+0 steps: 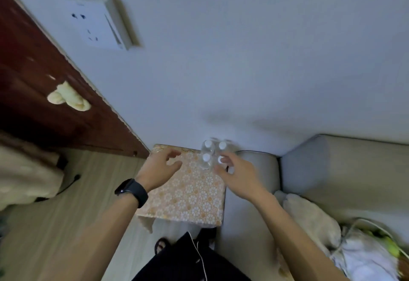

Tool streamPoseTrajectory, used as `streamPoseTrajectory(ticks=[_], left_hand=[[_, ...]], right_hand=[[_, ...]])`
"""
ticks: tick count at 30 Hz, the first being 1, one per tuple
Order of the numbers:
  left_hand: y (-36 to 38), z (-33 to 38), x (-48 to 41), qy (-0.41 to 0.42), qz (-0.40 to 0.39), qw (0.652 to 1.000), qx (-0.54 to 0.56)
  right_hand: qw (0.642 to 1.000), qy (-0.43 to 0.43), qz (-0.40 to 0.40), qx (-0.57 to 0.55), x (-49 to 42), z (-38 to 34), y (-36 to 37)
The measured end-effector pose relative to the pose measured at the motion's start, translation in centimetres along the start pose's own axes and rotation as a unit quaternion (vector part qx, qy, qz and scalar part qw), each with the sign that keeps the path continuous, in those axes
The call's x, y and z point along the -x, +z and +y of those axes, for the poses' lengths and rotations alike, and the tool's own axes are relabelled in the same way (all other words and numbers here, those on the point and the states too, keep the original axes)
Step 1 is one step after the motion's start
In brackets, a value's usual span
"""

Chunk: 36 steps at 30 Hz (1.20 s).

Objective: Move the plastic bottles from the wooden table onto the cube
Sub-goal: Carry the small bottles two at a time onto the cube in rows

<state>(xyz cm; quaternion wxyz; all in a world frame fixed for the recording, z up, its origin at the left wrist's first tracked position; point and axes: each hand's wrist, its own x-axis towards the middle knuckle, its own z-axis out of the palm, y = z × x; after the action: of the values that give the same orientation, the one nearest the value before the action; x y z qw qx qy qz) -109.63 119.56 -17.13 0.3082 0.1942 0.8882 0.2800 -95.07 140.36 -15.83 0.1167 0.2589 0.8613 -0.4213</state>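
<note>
Four bottles (213, 155) stand clustered on the cube's (188, 194) far right corner.

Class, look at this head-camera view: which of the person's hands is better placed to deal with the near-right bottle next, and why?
The right hand. Its fingers are at the white cap of the near-right bottle in the cluster of bottles on the patterned cube. The left hand hovers open, apart from them.
</note>
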Motion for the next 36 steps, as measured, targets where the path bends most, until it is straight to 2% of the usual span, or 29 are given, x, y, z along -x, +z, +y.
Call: streamPoseTrajectory(ticks=[4,9,14,20,24,26,31,36], left_hand=[[-4.8,-2.0,4.4,-0.015,0.113,0.993,0.028],[-9.5,-5.4,10.8,-0.045,0.219,0.972,0.065],[-13.7,-11.8,20.8,-0.094,0.338,0.930,0.111],[-15.6,-22.9,36.5,-0.182,0.436,0.872,0.128],[-14.9,-29.0,48.1,-0.253,0.501,0.816,0.134],[-14.0,-31.0,54.2,-0.291,0.540,0.778,0.139],[-9.7,-34.8,68.5,-0.389,0.631,0.651,0.165],[-3.8,-35.6,77.3,-0.469,0.684,0.524,0.193]], right_hand=[[0.994,-0.092,0.049,0.029,1.7,-4.9,-1.4],[0.975,-0.206,0.055,0.064,3.1,-12.8,0.7],[0.939,-0.331,0.012,0.094,6.6,-22.4,7.7],[0.874,-0.463,-0.073,0.128,14.5,-32.7,19.7],[0.811,-0.553,-0.129,0.143,21.0,-38.8,28.3],[0.775,-0.589,-0.172,0.152,24.6,-41.4,32.7],[0.665,-0.676,-0.275,0.160,34.1,-46.5,43.2],[0.541,-0.736,-0.370,0.170,42.8,-49.3,51.4]])
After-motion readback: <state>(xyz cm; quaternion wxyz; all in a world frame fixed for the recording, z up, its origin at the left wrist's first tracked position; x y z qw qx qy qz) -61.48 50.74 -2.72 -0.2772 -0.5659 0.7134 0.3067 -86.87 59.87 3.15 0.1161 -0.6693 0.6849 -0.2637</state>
